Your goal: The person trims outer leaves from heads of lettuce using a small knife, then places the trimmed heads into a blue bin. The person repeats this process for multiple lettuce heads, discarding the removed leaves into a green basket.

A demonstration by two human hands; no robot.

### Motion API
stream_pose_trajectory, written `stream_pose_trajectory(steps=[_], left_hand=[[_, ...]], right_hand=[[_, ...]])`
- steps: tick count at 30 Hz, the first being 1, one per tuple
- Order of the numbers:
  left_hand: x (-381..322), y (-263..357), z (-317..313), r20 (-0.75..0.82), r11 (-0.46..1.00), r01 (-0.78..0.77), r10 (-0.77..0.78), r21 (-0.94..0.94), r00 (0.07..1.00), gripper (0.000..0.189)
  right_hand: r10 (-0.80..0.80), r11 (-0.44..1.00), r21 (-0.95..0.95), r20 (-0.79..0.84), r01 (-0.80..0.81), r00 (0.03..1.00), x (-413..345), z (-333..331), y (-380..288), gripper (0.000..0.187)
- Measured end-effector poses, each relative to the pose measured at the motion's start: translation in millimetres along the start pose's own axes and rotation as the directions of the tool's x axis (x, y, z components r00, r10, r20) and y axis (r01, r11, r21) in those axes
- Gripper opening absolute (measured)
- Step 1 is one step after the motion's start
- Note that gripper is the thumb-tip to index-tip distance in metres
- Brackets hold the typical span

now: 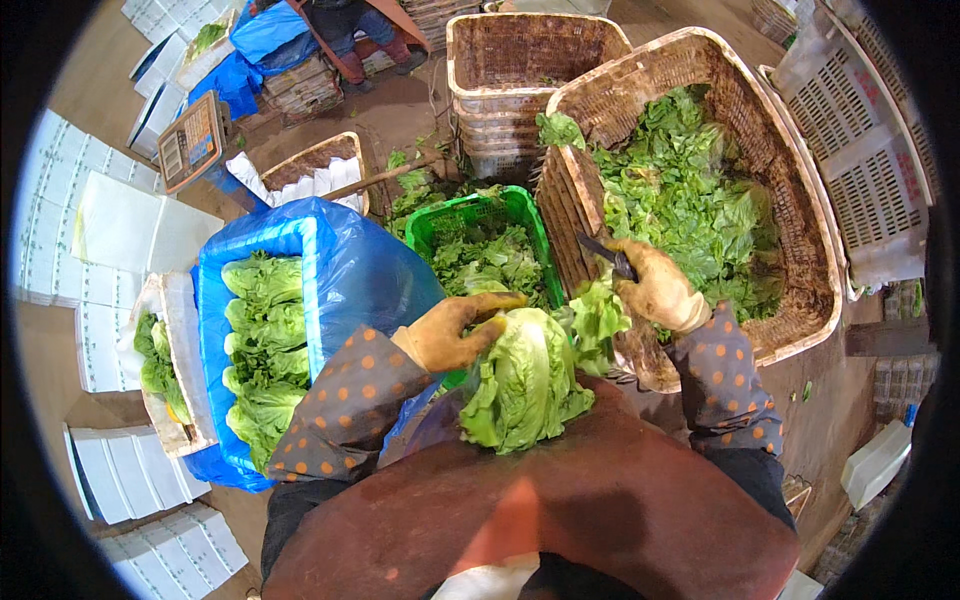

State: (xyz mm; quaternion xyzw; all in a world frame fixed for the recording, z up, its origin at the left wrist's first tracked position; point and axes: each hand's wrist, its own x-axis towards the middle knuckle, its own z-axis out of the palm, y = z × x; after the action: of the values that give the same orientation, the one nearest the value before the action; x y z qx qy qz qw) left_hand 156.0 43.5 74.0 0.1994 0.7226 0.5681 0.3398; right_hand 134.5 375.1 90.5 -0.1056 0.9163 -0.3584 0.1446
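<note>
My left hand (461,330), in a stained glove, holds the upper left side of a lettuce head (529,375) over my brown apron. My gloved right hand (660,285) grips a knife (609,252) with a dark blade. Loose lettuce leaves (600,315) hang between the right hand and the lettuce head; whether the fingers pinch them I cannot tell. Behind my hands, a green plastic basket (551,262) holds leaf scraps. At left, a box lined with blue plastic film (375,277) contains rows of lettuce heads (266,345). A large dirty plastic crate (814,225) at right is heaped with lettuce (682,195).
Stacked crates (495,94) stand at the top centre. A scale (192,141) and a crate of white rolls (319,180) are at upper left. White foam boxes (112,232) line the left side. A person (349,30) is at the top, beyond the scale.
</note>
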Motion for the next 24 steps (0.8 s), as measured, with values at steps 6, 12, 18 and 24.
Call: stream_pose_trajectory(steps=[6,12,18,24], left_hand=[[9.3,-1.8,-8.9,0.078,0.987,-0.086,0.076,0.133,0.994,0.053],[14.1,0.7,-0.7,0.164,0.726,-0.332,0.294,0.603,0.942,0.078],[20.4,14.8,-15.6,0.343,0.216,-0.436,0.365,0.874,0.866,0.062],[29.5,33.1,-28.3,-0.015,0.073,-0.008,0.308,0.997,0.951,0.069]], right_hand=[[-0.158,0.669,0.743,0.163,-0.016,0.974,-20.9,102.3,19.5,0.058],[-0.098,0.411,0.911,0.088,-0.041,0.991,-37.6,127.1,-2.9,0.054],[-0.085,0.436,0.899,0.081,-0.036,0.993,-39.7,127.7,-9.4,0.045],[0.045,0.607,0.777,0.178,-0.168,0.983,-46.2,104.2,-2.2,0.03]])
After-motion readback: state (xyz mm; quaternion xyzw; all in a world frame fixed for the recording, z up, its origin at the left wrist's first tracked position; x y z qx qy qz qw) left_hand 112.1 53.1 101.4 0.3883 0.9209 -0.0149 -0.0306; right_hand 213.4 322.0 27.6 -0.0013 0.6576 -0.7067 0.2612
